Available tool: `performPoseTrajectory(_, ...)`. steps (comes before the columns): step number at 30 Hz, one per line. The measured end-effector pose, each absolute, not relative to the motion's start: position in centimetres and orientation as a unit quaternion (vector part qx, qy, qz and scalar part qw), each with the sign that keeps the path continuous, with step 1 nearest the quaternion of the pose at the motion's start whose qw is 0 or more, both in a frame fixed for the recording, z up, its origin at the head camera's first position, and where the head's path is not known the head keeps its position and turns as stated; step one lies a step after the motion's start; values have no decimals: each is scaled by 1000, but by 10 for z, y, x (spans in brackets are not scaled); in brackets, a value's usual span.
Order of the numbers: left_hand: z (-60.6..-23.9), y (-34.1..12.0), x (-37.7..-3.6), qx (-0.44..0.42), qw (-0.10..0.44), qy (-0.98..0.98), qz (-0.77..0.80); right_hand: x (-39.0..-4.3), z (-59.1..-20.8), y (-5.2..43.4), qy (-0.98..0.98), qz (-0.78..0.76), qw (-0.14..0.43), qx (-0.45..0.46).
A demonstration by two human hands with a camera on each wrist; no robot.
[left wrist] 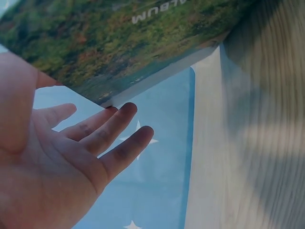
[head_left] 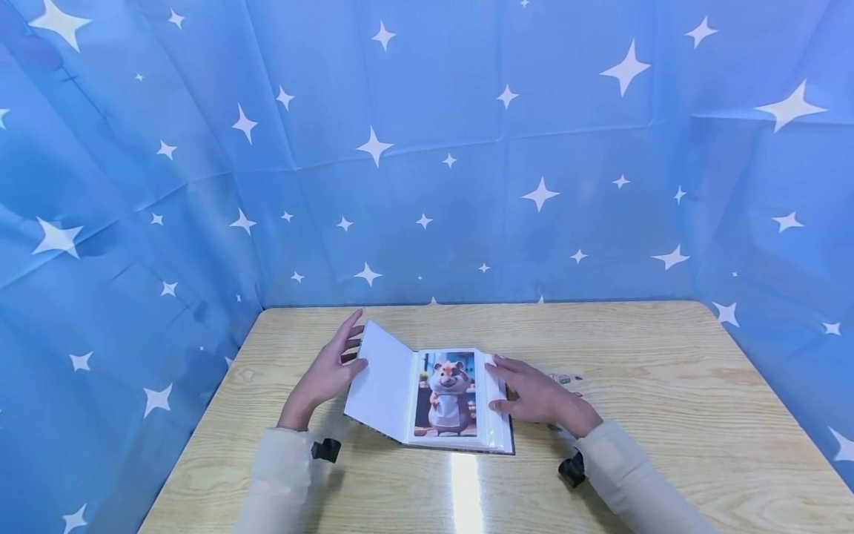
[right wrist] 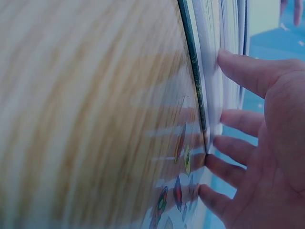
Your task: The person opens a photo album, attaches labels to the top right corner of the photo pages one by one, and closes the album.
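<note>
photo album [head_left: 434,397] open on table [head_left: 667,415] | hands flat: left [head_left: 327,374] props cover, right [head_left: 534,397] presses pages | sticker sheet [right wrist: 178,191] beside

Table [head_left: 667,415]: pale wood-grain laminate, smooth, glossy glare streak at 6 o'clock of the album [head_left: 440,400]. Album pages: clear shiny plastic sleeves over white paper; hamster photo [head_left: 448,393] glossy print. Cover outside [left wrist: 119,43]: printed, smooth, slight sheen. Backdrop [head_left: 427,148]: thin blue plastic-looking sheet, creased, white stars. Sleeves [head_left: 627,475]: soft cream knit cloth, matt.
</note>
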State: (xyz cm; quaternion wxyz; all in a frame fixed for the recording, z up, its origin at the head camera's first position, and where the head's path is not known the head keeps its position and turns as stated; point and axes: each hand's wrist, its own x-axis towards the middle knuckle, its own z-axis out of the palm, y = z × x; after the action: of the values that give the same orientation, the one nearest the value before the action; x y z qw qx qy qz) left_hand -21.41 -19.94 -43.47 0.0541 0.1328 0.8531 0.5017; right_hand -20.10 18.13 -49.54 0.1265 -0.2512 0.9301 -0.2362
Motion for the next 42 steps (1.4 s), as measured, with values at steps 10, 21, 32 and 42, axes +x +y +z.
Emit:
performPoseTrajectory(10,-444,-211,-216,110,54,856,502,-200,-496,181,928,-241,125,-254)
performPoseTrajectory(21,-458,-221,-220,98,50,863,493,-200,-496,183,928,-239,130,-254)
performPoseTrajectory(32,-476,-229,-223,55,57,873,481,-200,-496,184,927,-237,124,-261)
performPoseTrajectory(42,-487,-232,-227,47,53,871,486,-201,-497,183,927,-235,123,-265)
